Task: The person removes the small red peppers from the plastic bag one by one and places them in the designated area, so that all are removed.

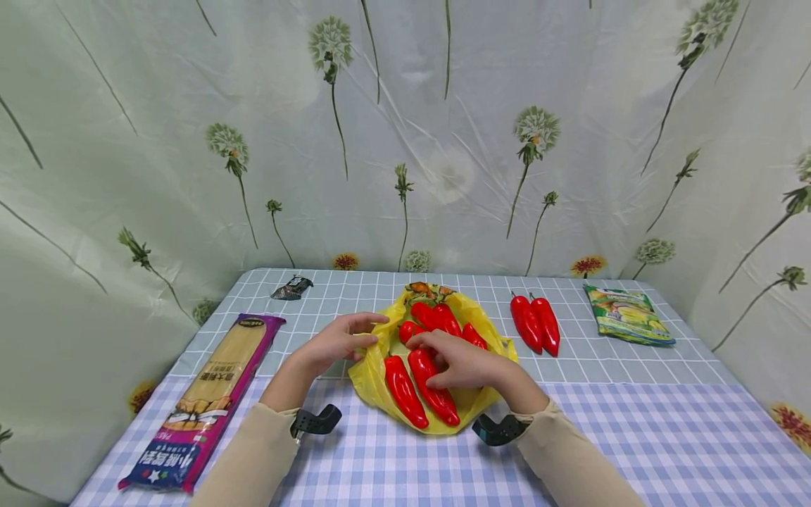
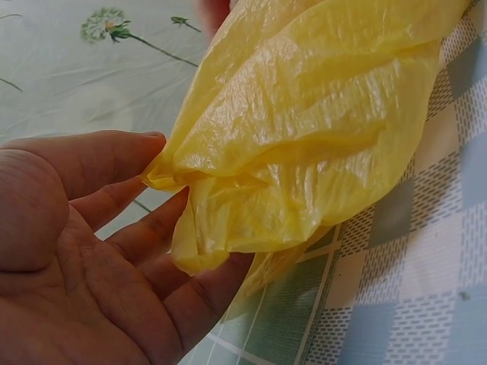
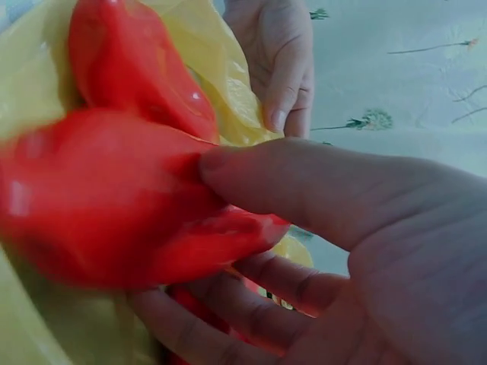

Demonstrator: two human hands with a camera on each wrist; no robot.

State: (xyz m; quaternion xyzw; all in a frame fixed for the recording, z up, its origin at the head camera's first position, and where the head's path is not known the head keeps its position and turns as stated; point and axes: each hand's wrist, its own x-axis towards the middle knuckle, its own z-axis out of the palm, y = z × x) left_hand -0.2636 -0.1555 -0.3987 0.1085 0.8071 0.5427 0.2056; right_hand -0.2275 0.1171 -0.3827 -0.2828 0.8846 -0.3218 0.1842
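Note:
A yellow plastic bag (image 1: 367,380) lies spread open at the table's middle, with several glossy red peppers inside. My left hand (image 1: 345,338) is at the bag's left rim; in the left wrist view its thumb and fingers pinch a fold of the yellow plastic (image 2: 304,137). Reaching into the bag, my right hand (image 1: 465,359) grips a red pepper (image 1: 437,394) between thumb and fingers, which the right wrist view shows close up. Another red pepper (image 1: 404,394) lies just left of it. More peppers (image 1: 446,318) sit toward the bag's far side, partly behind my right hand.
Two red peppers (image 1: 535,324) lie side by side right of the bag. A green and yellow packet (image 1: 629,315) rests farther right. On the left is a long purple-edged pasta pack (image 1: 205,401). A small black packet (image 1: 293,287) lies at the back left.

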